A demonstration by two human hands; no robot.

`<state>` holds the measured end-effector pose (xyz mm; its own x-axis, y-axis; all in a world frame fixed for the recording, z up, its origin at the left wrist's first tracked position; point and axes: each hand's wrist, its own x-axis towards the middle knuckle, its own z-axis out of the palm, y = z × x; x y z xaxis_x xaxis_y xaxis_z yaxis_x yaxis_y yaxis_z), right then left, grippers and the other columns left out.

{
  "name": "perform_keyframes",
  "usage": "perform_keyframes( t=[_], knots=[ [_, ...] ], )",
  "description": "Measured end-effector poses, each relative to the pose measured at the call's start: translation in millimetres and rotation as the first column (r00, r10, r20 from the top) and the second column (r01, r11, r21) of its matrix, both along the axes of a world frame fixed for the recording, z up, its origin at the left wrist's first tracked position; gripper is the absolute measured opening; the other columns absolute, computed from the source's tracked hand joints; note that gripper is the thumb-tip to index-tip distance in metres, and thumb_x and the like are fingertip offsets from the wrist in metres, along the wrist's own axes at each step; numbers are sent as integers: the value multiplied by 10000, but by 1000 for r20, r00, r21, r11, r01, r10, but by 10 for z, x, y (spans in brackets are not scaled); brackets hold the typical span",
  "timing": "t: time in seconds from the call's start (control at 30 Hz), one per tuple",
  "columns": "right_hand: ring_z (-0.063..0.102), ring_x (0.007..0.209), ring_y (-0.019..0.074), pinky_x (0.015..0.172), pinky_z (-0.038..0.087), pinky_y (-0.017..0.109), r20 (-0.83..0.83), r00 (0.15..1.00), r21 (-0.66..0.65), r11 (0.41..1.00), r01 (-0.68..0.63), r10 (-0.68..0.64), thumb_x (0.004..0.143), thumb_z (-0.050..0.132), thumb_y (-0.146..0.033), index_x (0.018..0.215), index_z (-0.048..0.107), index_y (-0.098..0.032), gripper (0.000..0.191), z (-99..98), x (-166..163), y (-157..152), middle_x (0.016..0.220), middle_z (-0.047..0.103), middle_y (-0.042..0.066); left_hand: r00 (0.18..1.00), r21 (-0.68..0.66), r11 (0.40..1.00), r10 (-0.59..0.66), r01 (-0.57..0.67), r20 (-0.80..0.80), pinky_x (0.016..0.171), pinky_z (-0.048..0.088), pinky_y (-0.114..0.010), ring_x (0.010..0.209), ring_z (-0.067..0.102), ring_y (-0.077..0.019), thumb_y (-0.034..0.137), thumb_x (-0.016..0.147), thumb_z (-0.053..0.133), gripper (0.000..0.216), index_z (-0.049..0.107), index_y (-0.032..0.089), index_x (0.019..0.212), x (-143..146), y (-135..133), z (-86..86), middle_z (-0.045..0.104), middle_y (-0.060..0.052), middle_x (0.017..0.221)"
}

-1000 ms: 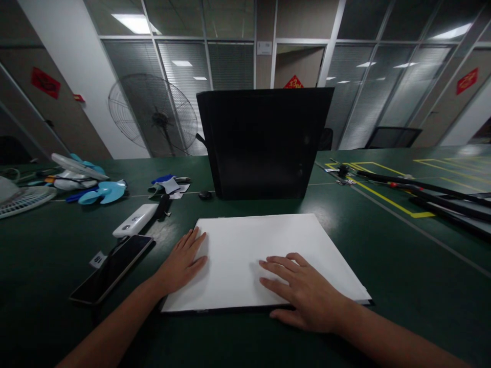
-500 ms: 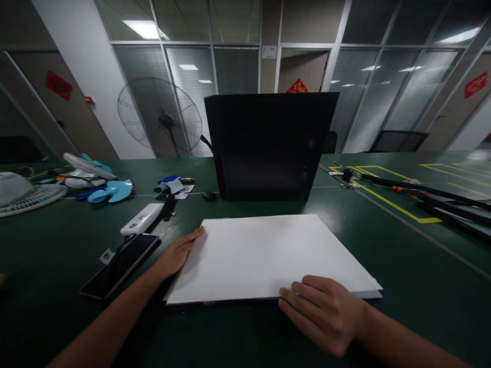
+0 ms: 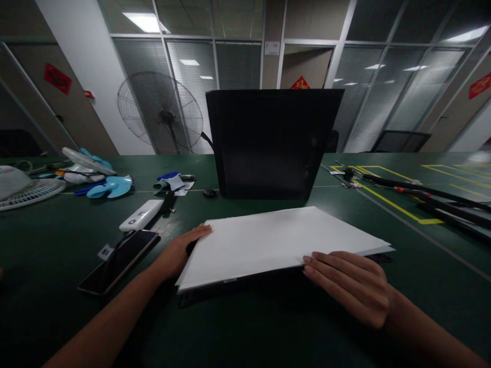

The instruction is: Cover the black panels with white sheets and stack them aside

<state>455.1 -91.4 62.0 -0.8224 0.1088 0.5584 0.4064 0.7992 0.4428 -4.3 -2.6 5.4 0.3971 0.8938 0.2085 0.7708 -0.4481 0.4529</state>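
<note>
A large white flat panel point(image 3: 276, 237) with a dark layer under it lies on the green table point(image 3: 245, 337) in front of me. Its near edge is raised off the table and it slopes down toward the far side. My right hand point(image 3: 353, 286) grips the near edge right of centre, fingertips on the rim. My left hand point(image 3: 176, 253) holds the panel's left edge, with its fingers tucked at the rim. A tall black box point(image 3: 268, 143) stands right behind the panel.
Left of the panel lie a dark phone point(image 3: 118, 260) and a white power bank point(image 3: 140, 215). Farther left are blue fan blades point(image 3: 109, 186) and a white fan grille point(image 3: 23, 189). Black rods point(image 3: 429, 197) cross yellow floor-tape lines point(image 3: 395, 204) at right. A standing fan point(image 3: 161, 115) is behind.
My right hand slid off the panel's top to its near edge and raised that edge. My left hand moved from beside the panel onto its left edge.
</note>
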Motion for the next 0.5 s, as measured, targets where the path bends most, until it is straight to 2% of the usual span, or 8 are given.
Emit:
perform_keyframes(
  t=[0.17, 0.3, 0.4, 0.5],
  knots=[
    [680, 1083, 211, 883, 610, 359, -43, 998, 33, 999, -34, 36, 879, 694, -138, 1200, 693, -96, 324, -98, -52, 128, 1209, 713, 106, 999, 10, 1000, -24, 24, 33, 1248, 272, -532, 1470, 416, -269, 345, 896, 566, 585, 545, 265, 1475, -1, 50, -73, 477, -6, 1562],
    [684, 1076, 205, 856, 606, 346, -71, 997, 20, 1000, -7, 8, 937, 597, -126, 1185, 696, -111, 267, -175, -109, 157, 1138, 732, 99, 999, 25, 999, -32, 32, 11, 1249, 280, -521, 1479, 400, -264, 313, 897, 553, 600, 522, 258, 1494, 17, 38, -80, 463, -8, 1574],
    [681, 1104, 206, 869, 606, 336, -114, 993, 13, 999, 42, -40, 948, 570, -107, 1194, 684, -117, 271, -133, -54, 153, 1117, 737, 97, 1000, 22, 1000, 13, -12, -15, 1236, 308, -519, 1471, 408, -289, 320, 906, 531, 631, 477, 225, 1528, 61, 17, -55, 438, -36, 1592],
    [676, 1126, 197, 939, 596, 348, -169, 977, -21, 991, 130, -131, 937, 591, -78, 1254, 651, -149, 330, 14, 138, 128, 1136, 732, 85, 992, 30, 993, 116, -114, -47, 1215, 347, -518, 1470, 404, -308, 411, 950, 533, 725, 314, 200, 1608, 91, 6, -40, 370, -79, 1629]
  ],
)
